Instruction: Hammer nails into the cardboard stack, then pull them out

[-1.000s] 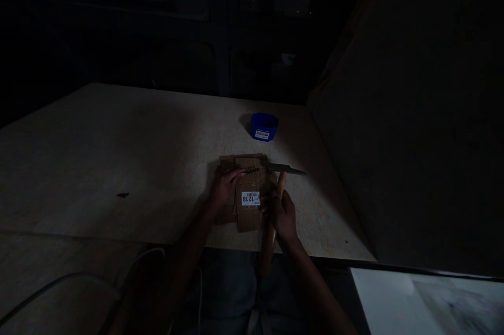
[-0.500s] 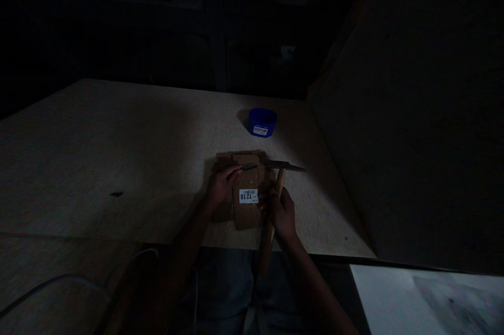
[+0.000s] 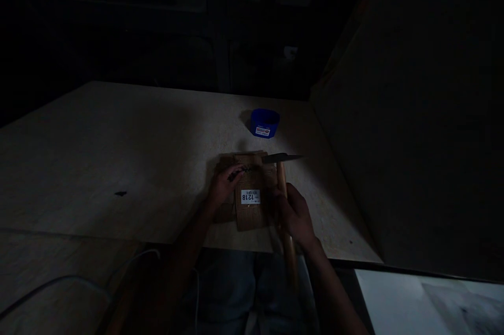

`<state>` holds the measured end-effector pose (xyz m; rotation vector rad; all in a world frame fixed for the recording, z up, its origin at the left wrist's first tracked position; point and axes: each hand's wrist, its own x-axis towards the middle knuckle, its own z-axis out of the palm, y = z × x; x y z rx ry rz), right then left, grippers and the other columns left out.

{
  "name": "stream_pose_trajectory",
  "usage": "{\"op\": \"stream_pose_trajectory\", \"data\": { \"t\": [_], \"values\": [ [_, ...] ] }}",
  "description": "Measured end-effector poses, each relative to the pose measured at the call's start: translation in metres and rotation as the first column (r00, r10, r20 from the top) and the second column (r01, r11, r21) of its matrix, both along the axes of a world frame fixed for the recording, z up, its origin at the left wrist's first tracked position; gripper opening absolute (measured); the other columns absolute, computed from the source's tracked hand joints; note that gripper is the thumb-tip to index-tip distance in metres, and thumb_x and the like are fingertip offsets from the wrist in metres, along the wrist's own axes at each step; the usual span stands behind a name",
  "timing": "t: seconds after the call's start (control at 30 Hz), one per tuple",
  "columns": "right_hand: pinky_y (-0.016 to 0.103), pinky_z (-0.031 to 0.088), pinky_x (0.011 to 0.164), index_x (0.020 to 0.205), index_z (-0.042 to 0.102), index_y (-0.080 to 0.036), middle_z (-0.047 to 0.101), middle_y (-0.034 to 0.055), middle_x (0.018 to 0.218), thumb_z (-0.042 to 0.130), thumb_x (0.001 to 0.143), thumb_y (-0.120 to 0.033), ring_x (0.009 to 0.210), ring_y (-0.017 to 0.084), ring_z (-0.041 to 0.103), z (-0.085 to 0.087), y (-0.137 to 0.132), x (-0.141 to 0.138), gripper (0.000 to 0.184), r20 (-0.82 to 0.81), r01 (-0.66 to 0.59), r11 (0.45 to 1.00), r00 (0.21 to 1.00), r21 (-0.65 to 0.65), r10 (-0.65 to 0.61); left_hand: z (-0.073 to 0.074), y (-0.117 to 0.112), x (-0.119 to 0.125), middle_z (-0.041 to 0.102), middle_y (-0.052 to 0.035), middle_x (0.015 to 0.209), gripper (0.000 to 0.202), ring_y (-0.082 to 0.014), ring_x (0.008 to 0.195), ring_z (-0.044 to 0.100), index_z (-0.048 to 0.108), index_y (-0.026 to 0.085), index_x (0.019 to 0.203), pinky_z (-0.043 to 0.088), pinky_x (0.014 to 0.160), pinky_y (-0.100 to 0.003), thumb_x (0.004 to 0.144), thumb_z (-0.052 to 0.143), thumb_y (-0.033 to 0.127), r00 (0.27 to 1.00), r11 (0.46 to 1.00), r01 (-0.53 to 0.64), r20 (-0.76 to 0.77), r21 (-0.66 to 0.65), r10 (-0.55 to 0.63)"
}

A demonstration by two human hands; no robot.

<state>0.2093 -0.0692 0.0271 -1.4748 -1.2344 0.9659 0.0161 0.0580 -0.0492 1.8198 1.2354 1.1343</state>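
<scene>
A small stack of brown cardboard pieces [image 3: 252,209] with a white label reading 1218 lies near the front edge of the table [image 3: 118,146]. My left hand [image 3: 222,188] rests on its left side, fingertips pinching a short row of small dark nails [image 3: 246,169] standing on the cardboard. My right hand [image 3: 296,215] grips the wooden handle of a hammer [image 3: 282,177]. Its dark metal head is raised just above the far right corner of the cardboard. The scene is very dim.
A blue round container [image 3: 264,123] stands on the table beyond the cardboard. A tall board [image 3: 413,140] walls off the right side. A white sheet [image 3: 429,301] lies at lower right, a pale cable [image 3: 79,282] at lower left. A small dark speck [image 3: 120,193] sits at left.
My right hand has swung the hammer handle more upright and lifted the head slightly farther back. My left hand stays on the nails and cardboard.
</scene>
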Motion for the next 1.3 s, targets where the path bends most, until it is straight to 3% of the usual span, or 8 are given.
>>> {"op": "stream_pose_trajectory", "data": {
  "t": [0.1,0.2,0.47,0.67,0.87,0.97,1.13,1.3],
  "values": [
    [0.024,0.042,0.052,0.094,0.063,-0.019,0.064,-0.0002,0.068,0.048,0.096,-0.046,0.06,0.015,0.06,0.025,0.001,0.003,0.031,0.259,-0.142,0.989,0.957,0.027,0.13,-0.001,0.001,0.0,0.076,-0.0025,0.097,0.026,-0.0167,0.084,0.071,0.07,0.021,0.11,0.057,0.078,-0.029,0.086,0.064,0.026,1.0,1.0,-0.005,-0.007,-0.007,0.005],
    [0.025,0.042,0.055,0.098,0.064,-0.019,0.067,0.001,0.07,0.046,0.097,-0.045,0.061,0.017,0.063,0.038,0.004,-0.004,0.031,0.345,-0.201,0.979,0.921,0.028,0.179,-0.003,0.001,0.0,0.076,-0.0031,0.098,0.027,-0.0175,0.087,0.071,0.07,0.021,0.11,0.057,0.082,-0.03,0.084,0.064,0.021,1.0,1.0,-0.013,-0.016,-0.025,0.013],
    [0.028,0.04,0.057,0.102,0.065,-0.017,0.072,0.0089,0.078,0.042,0.097,-0.034,0.066,0.022,0.066,0.019,0.03,-0.019,0.029,0.564,-0.216,0.965,0.783,-0.149,0.262,-0.004,0.001,0.001,0.076,-0.004,0.1,0.032,-0.0172,0.091,0.072,0.063,0.02,0.116,0.058,0.085,-0.032,0.084,0.066,0.019,0.999,0.999,0.016,0.051,-0.031,-0.015],
    [0.027,0.041,0.055,0.104,0.064,-0.018,0.071,0.0063,0.077,0.04,0.097,-0.041,0.065,0.021,0.066,0.022,0.03,-0.015,0.034,0.47,-0.244,0.966,0.845,-0.083,0.254,-0.006,0.001,0.002,0.075,-0.0035,0.095,0.038,-0.0161,0.087,0.072,0.061,0.02,0.118,0.058,0.08,-0.028,0.082,0.066,0.013,0.999,1.0,-0.001,0.042,-0.021,0.002],
    [0.028,0.046,0.062,0.109,0.066,-0.018,0.074,0.0088,0.088,0.045,0.092,-0.034,0.075,0.023,0.069,0.02,0.033,-0.015,0.031,0.502,-0.268,0.952,0.81,-0.147,0.305,-0.011,0.002,0.003,0.075,-0.0016,0.086,0.035,-0.0147,0.077,0.071,0.062,0.019,0.115,0.057,0.074,-0.027,0.081,0.067,0.017,0.998,0.999,-0.035,0.057,-0.004,0.035],
    [0.028,0.046,0.061,0.109,0.066,-0.016,0.074,0.0077,0.086,0.044,0.093,-0.035,0.073,0.022,0.069,0.023,0.031,-0.013,0.033,0.442,-0.297,0.948,0.839,-0.117,0.317,-0.013,0.003,0.003,0.075,-0.0013,0.086,0.036,-0.0144,0.076,0.07,0.062,0.019,0.115,0.057,0.073,-0.027,0.079,0.068,0.016,0.998,0.999,-0.052,0.033,0.0,0.052],
    [0.026,0.044,0.056,0.103,0.066,-0.017,0.07,0.0025,0.073,0.045,0.094,-0.037,0.064,0.019,0.065,0.026,0.022,-0.009,0.03,0.366,-0.26,0.964,0.894,-0.048,0.259,-0.012,0.003,0.003,0.074,-0.0017,0.089,0.035,-0.0145,0.08,0.07,0.063,0.02,0.116,0.057,0.076,-0.027,0.082,0.063,0.016,0.999,1.0,-0.003,0.032,-0.009,0.003],
    [0.025,0.042,0.053,0.091,0.064,-0.017,0.066,0.0014,0.069,0.048,0.094,-0.044,0.062,0.017,0.06,0.01,0.015,-0.007,0.031,0.262,-0.178,0.983,0.948,-0.03,0.18,-0.008,0.0,0.006,0.074,-0.0016,0.09,0.031,-0.0133,0.077,0.067,0.064,0.021,0.116,0.056,0.074,-0.026,0.085,0.062,0.021,0.999,1.0,0.008,0.044,-0.017,-0.007]
  ]
}}
